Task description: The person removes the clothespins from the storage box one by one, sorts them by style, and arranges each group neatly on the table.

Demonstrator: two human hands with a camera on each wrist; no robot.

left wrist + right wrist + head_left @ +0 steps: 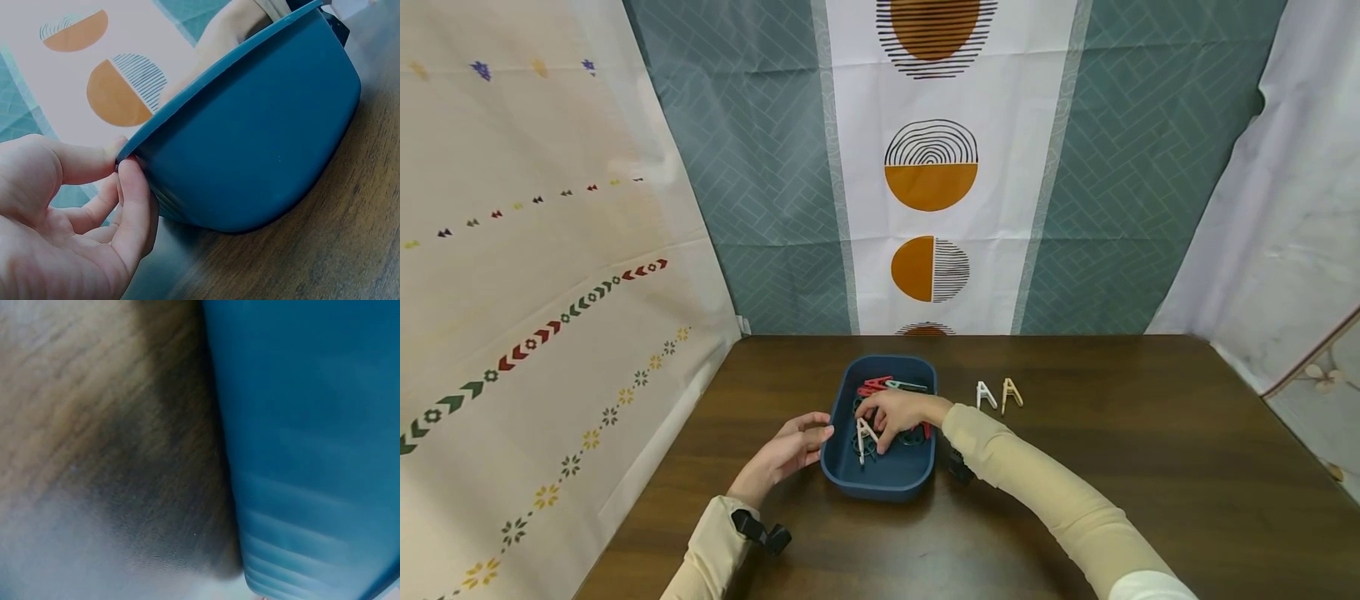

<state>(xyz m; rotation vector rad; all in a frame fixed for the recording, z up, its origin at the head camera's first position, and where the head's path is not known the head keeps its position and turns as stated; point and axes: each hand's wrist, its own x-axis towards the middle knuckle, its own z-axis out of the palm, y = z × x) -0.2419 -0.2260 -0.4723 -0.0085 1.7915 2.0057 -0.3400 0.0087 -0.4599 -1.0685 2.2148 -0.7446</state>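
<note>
A dark blue plastic basin (pixel 880 485) stands on the table, and my left hand (pixel 790 450) pinches its left rim between thumb and fingers, as the left wrist view shows closely. Inside the basin is my right hand (pixel 898 412), thumb and fingers spread around a white clothespin (pixel 862 442). Whether they grip it or only touch it cannot be made out. Red clothespins (pixel 874 384) and a pale green clothespin (pixel 906 386) lie toward the basin's far end. Dark green looped items lie beneath the hand, partly hidden. The right wrist view shows only the basin's outer wall (pixel 300 437) and table.
To the right of the basin, a white clothespin (pixel 986 395) and a yellowish clothespin (pixel 1011 395) lie on the brown wooden table (pixel 1112 450). Patterned cloths hang behind the table (pixel 775 167) and along its left side (pixel 550 250); a pale cloth hangs on the right.
</note>
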